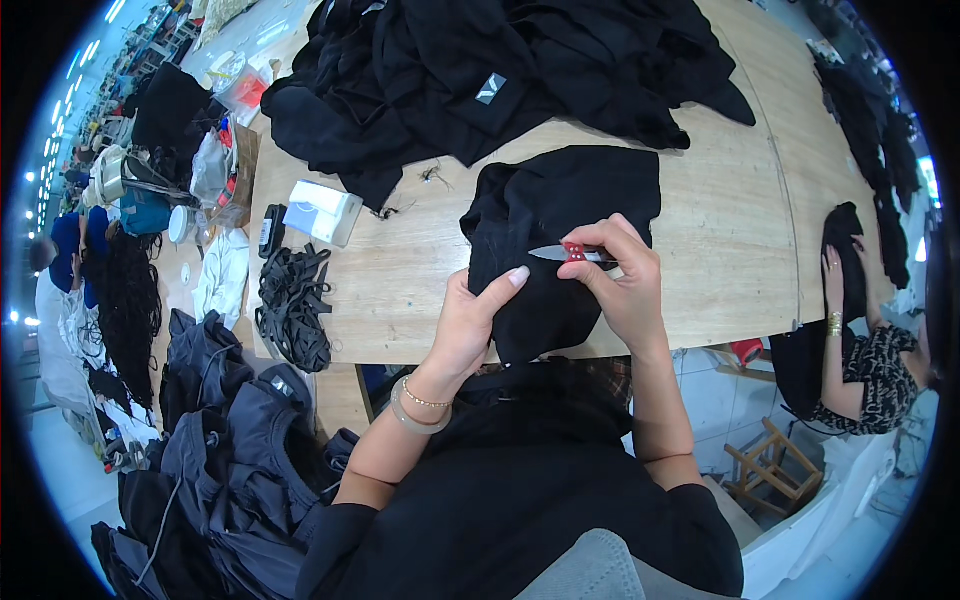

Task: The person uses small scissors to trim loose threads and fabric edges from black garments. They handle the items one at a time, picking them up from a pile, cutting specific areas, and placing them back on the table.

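A black cloth garment piece [560, 190] lies over the table's near edge in front of me. My left hand [470, 315] grips its left side, thumb on top and the fingers hidden beneath. Above the cloth, my right hand [625, 275] pinches a pair of thread snips [573, 253] between thumb and fingers. The snips have a red, white-dotted wrap, and their pointed silver blades aim left, past my left thumb. Whether the blades touch the cloth, I cannot tell.
A large heap of black garments [440, 80] covers the table's far side. To the left are a white box [322, 212], a bundle of black straps [293, 305] and dark grey garments [235, 450]. At right, a co-worker's hands [833, 280] rest on black cloth near a wooden stool [770, 468].
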`<state>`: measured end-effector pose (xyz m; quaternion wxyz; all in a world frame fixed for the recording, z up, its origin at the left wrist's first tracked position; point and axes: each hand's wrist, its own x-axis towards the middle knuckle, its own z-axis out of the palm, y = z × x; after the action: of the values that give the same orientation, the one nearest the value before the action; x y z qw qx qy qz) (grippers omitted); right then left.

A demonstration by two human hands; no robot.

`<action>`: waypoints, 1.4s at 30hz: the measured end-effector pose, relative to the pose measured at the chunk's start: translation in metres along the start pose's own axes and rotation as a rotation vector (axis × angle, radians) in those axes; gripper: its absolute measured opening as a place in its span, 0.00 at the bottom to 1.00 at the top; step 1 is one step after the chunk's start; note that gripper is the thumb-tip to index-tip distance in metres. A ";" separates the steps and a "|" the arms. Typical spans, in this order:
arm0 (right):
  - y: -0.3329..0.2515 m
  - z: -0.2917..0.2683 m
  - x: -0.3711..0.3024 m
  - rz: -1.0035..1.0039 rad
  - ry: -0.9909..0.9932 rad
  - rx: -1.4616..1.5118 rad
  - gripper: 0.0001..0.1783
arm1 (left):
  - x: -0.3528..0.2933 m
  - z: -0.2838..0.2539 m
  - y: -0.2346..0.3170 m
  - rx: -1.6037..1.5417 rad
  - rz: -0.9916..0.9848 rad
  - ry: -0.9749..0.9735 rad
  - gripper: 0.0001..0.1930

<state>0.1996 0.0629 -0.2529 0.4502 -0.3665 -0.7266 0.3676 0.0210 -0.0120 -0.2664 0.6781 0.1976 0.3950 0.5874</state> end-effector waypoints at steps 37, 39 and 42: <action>0.099 -0.060 -0.028 0.316 0.779 -0.496 0.15 | 0.077 -0.180 0.043 1.580 0.261 0.423 0.24; 0.135 -0.075 -0.047 0.500 0.785 -0.925 0.17 | 0.063 -0.189 0.045 1.535 0.433 0.506 0.24; 0.171 -0.087 -0.070 0.637 0.671 -0.990 0.17 | 0.043 -0.164 0.041 1.613 0.417 0.560 0.23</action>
<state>0.3370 0.0990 -0.3991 0.2999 -0.8200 -0.4867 -0.0275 -0.1310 0.0060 -0.3493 0.0886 0.5333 0.7975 0.2679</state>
